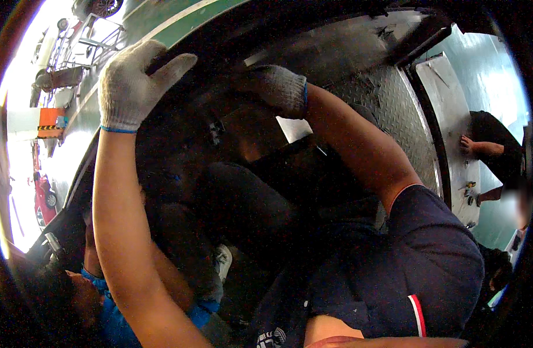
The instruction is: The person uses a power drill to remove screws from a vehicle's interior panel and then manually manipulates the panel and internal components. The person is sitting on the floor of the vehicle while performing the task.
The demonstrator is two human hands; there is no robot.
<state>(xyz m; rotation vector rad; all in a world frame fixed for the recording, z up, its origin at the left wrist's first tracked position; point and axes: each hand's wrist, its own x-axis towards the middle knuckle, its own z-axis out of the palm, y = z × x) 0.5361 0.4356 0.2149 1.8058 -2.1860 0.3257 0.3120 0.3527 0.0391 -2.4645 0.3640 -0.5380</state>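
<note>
Your left gloved hand stands open, thumb well away from the fingers, nothing visible in its grasp, in front of a long dark edge. Your right gloved hand reaches into shadow, fingers hidden; whether it holds anything, you can't tell. A white piece lies just below that wrist.

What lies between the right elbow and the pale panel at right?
In the head view, a diamond-patterned plate and then a dark strip lie between the right elbow and the pale panel.
</note>
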